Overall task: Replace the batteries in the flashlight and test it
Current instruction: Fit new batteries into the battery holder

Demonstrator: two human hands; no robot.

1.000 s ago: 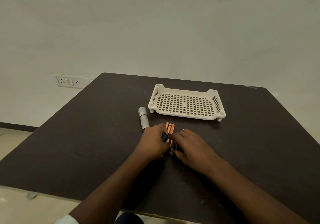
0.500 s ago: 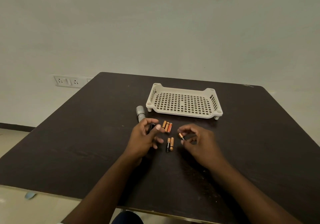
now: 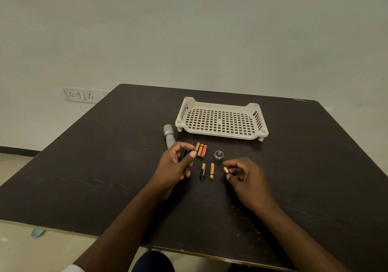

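Your flashlight body (image 3: 169, 135) lies on the dark surface (image 3: 105, 166), its near end hidden behind your left hand (image 3: 177, 166), which curls around a small black battery holder (image 3: 184, 153). Your right hand (image 3: 244, 176) pinches one copper-topped battery (image 3: 226, 170) between thumb and fingertips. No label on any battery can be read (the print is too small). Three batteries (image 3: 201, 150) lie side by side just beyond your left thumb; two more batteries (image 3: 207, 171) lie between your hands. The silver tail cap (image 3: 218, 155) sits just beyond your right hand. Farther back stands a cream perforated tray (image 3: 220, 120), apart from everything else. A wall socket panel (image 3: 80, 95) shows at left.
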